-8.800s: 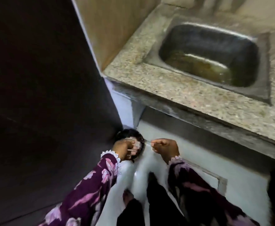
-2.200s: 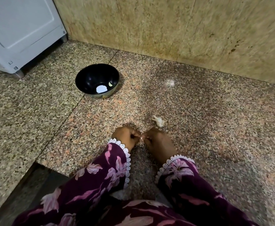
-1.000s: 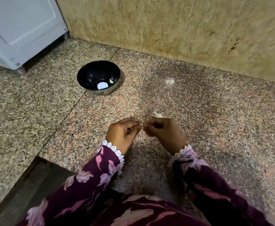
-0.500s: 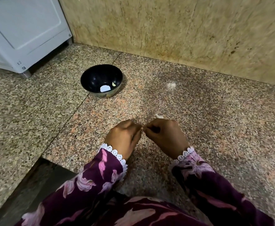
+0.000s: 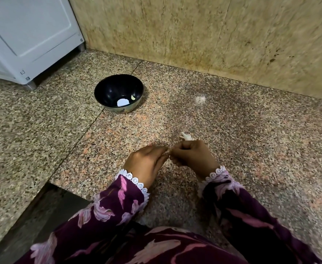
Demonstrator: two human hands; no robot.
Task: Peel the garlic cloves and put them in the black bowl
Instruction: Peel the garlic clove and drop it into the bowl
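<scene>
— How many bowls, and what lies in the one there is?

— One black bowl (image 5: 118, 92), standing on the speckled granite floor (image 5: 251, 149) near a white appliance (image 5: 28, 35). One peeled garlic clove (image 5: 133, 97) lies inside it, beside a bright white patch that cannot be identified.

— Any garlic outside it?

— One whitish garlic piece (image 5: 187, 136) lies on the floor just beyond the right hand (image 5: 192, 157). A small clove (image 5: 167, 153) shows only as a sliver between the two hands.

— And the hands?

— Two, meeting fingertip to fingertip, well short of the bowl. The left hand (image 5: 145, 162) and the right both curl their fingers, pinching that sliver between them. Both wear purple floral sleeves (image 5: 118, 202) with lace cuffs.
</scene>
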